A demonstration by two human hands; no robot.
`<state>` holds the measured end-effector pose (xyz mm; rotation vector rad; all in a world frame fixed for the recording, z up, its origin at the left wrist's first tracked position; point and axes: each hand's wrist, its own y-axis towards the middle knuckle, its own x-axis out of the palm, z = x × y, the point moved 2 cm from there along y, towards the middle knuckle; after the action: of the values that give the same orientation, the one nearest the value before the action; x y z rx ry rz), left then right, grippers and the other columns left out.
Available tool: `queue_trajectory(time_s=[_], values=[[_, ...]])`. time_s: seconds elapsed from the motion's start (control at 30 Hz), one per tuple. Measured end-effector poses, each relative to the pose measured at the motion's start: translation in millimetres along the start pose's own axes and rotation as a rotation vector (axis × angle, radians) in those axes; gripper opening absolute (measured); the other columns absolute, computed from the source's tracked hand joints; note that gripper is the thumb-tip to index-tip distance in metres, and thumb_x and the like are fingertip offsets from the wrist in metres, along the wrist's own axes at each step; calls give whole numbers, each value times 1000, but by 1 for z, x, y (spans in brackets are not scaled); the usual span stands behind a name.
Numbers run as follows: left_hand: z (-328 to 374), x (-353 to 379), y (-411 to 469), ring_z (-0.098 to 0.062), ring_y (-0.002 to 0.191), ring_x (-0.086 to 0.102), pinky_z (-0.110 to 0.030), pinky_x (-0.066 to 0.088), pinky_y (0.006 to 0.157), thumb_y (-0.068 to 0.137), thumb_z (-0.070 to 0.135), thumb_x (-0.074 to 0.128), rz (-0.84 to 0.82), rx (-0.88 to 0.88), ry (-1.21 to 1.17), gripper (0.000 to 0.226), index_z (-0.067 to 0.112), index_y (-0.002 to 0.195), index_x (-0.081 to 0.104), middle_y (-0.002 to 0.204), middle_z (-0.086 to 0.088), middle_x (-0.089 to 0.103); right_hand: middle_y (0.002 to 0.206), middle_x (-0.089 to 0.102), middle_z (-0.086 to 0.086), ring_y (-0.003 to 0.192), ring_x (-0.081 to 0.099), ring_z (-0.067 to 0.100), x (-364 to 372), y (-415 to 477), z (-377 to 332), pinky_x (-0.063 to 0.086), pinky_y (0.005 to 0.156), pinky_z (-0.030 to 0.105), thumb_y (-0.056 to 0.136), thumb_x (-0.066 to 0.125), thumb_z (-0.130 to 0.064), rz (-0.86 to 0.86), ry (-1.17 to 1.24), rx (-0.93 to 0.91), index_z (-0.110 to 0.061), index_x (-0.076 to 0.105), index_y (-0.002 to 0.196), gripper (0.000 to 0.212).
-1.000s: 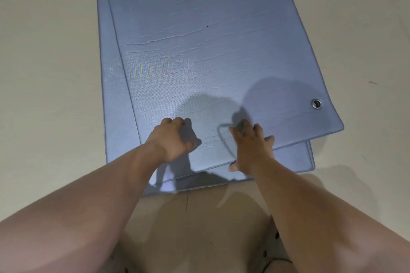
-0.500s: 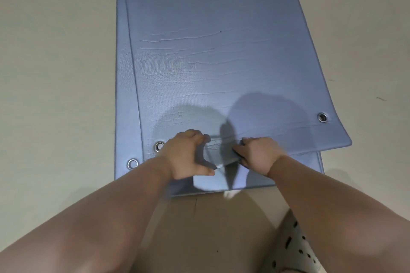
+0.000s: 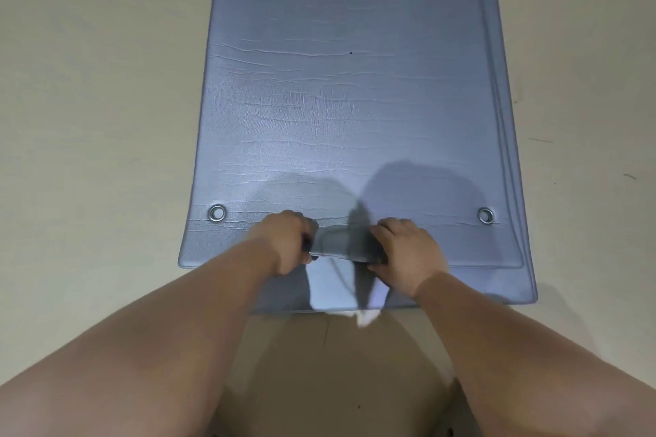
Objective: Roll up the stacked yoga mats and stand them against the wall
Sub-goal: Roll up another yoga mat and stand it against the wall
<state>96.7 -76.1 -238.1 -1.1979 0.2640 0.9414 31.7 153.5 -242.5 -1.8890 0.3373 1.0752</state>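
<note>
Blue yoga mats lie stacked flat on the floor, running away from me. The top mat [image 3: 348,110] has a metal eyelet near each near corner, a left eyelet [image 3: 217,213] and a right eyelet [image 3: 486,215]. The edges of the lower mats [image 3: 511,160] show along the right side and the near end. My left hand [image 3: 287,241] and my right hand [image 3: 408,252] grip the middle of the top mat's near edge, which is lifted and curled over into a short fold [image 3: 344,245] between them.
Pale bare floor [image 3: 88,117] surrounds the mats on the left, on the right and at the near end. My knees fill the bottom corners of the view. No wall is in view.
Both hands went from resting on the top mat's near edge to gripping it and curling it over. The view has swung so the mats now run straight ahead, and both eyelets show.
</note>
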Motion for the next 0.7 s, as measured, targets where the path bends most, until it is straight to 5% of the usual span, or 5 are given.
queue_trajectory(time_s=[0.2, 0.3, 0.4, 0.57, 0.7], values=[[-5, -18, 7, -18, 102, 63, -26, 45, 87, 84, 20, 82, -40, -3, -187, 21, 30, 86, 64, 103, 7, 70, 121, 67, -3, 117, 58, 25, -13, 7, 26, 49, 94, 36, 93, 59, -65, -23, 99, 49, -31, 71, 119, 44], [-5, -37, 9, -15, 89, 65, -26, 48, 79, 84, 21, 83, 107, -168, -431, 13, 23, 81, 71, 85, 9, 70, 94, 73, -1, 93, 66, 25, -38, 22, 26, 55, 85, 39, 93, 50, -74, -42, 235, 194, -25, 77, 93, 56], [3, -53, 12, -22, 89, 61, -31, 44, 72, 92, 34, 73, 287, -263, -275, 18, 23, 81, 64, 88, 3, 64, 76, 68, 0, 80, 65, 23, -71, 37, 24, 56, 75, 38, 81, 60, -81, 44, 284, 309, -19, 72, 75, 64], [20, -58, 18, -28, 87, 53, -35, 40, 76, 101, 34, 56, 408, -332, -78, 19, 22, 87, 58, 89, 1, 56, 121, 65, 5, 121, 54, 32, -79, 24, -1, 40, 102, 48, 86, 68, -66, 425, -21, 255, -27, 61, 131, 60], [19, -67, 35, -24, 92, 55, -33, 39, 77, 101, 29, 53, 389, -388, -162, 15, 25, 88, 58, 88, 14, 55, 154, 44, 15, 150, 27, 44, -43, 6, -16, -5, 120, 66, 83, 78, -47, 537, -140, 8, -35, 54, 147, 70]])
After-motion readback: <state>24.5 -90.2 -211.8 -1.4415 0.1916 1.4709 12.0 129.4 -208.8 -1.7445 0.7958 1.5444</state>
